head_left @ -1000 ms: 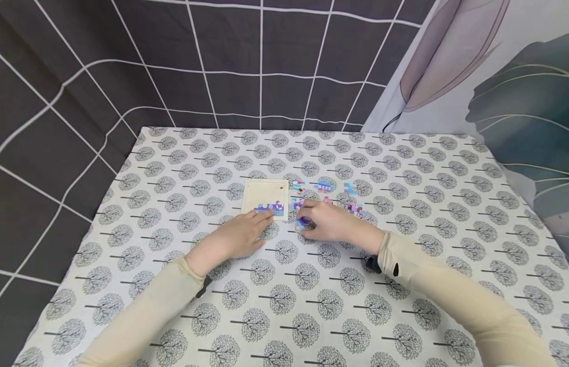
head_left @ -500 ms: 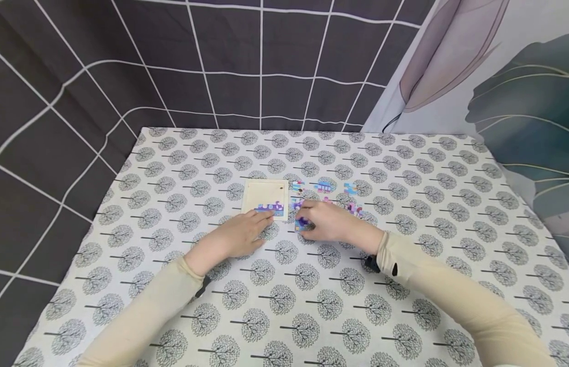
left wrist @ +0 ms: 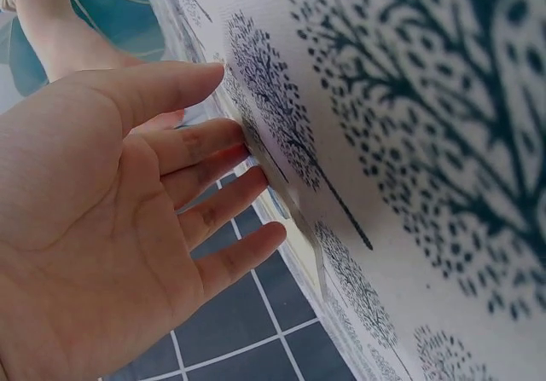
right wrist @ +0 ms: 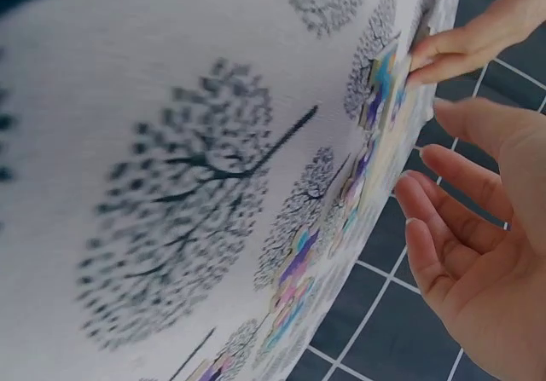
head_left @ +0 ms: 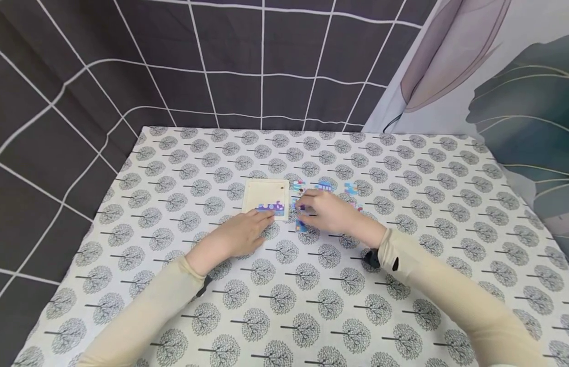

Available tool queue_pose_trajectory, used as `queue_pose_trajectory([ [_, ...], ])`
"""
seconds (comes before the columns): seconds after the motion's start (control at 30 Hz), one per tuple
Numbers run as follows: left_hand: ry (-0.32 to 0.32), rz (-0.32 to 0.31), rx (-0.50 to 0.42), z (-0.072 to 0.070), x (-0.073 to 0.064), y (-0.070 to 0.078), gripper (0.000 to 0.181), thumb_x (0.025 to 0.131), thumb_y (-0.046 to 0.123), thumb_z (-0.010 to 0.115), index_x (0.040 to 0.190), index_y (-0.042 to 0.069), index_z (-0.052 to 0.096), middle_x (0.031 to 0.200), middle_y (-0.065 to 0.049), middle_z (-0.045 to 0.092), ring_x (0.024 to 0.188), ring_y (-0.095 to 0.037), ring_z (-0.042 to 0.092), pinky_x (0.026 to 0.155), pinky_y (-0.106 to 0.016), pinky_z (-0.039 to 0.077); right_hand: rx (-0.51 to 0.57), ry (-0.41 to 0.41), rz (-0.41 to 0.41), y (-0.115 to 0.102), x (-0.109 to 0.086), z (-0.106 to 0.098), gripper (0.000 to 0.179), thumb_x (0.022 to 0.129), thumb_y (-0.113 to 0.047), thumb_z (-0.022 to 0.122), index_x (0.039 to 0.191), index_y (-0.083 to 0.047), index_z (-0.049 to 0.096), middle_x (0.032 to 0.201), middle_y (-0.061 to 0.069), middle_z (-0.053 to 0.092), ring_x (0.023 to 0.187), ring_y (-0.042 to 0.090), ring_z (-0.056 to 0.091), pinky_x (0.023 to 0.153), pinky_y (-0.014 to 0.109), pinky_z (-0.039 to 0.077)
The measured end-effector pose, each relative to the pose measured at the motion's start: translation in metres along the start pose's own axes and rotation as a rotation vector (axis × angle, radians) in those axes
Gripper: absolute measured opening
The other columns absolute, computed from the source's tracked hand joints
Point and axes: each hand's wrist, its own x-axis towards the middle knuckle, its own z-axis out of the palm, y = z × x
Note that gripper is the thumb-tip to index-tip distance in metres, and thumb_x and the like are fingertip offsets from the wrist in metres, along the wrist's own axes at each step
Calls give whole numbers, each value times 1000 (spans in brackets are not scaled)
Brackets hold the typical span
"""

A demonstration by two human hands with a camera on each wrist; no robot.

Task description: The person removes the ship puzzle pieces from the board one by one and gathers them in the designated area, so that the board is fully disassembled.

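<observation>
A pale wooden puzzle tray (head_left: 261, 192) lies flat on the table, with joined purple and blue jigsaw pieces (head_left: 271, 207) along its near side. My left hand (head_left: 242, 234) rests its straight fingertips on the tray's near edge and those pieces. Just right of the tray, my right hand (head_left: 330, 211) is low over loose jigsaw pieces, fingers loosely bent. The right wrist view shows nothing between that hand's thumb and fingers. A blue and orange piece (head_left: 301, 226) lies below its thumb; the hand partly hides other pieces.
More loose pieces lie beyond the right hand, including a blue one with a windowed shape (head_left: 325, 186) and a light blue one (head_left: 350, 188). A tree-print cloth (head_left: 284, 300) covers the table. A dark grid curtain (head_left: 229, 51) hangs behind.
My right hand has shifted slightly up and away from the blue and orange piece, which now shows more fully. The left hand stays in place on the tray.
</observation>
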Motion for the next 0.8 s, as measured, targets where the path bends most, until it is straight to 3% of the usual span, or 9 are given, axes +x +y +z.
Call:
queue_pose_trajectory([
  [0.33,14,3,35,5,0,1,55,95,26,50,141,-1,36,151,-12,28,136,-33,31,112,-45,28,14,-74,33,0,26,2,29,84,-22,69,107,-5,68,99,4,66,86,15,62,80,28,55],
  [0.5,8,-2,43,6,-1,2,55,96,25,49,141,-2,35,152,-12,27,137,-30,30,113,-43,26,44,-68,16,1,35,3,29,83,-18,69,107,-2,66,96,8,66,83,17,63,77,26,55],
  [0.8,-4,-10,53,3,-5,2,54,97,26,47,142,0,34,152,-11,27,137,-32,29,112,-46,29,44,-106,40,-1,59,8,30,82,-18,70,108,-4,67,100,6,67,88,16,63,82,28,54],
])
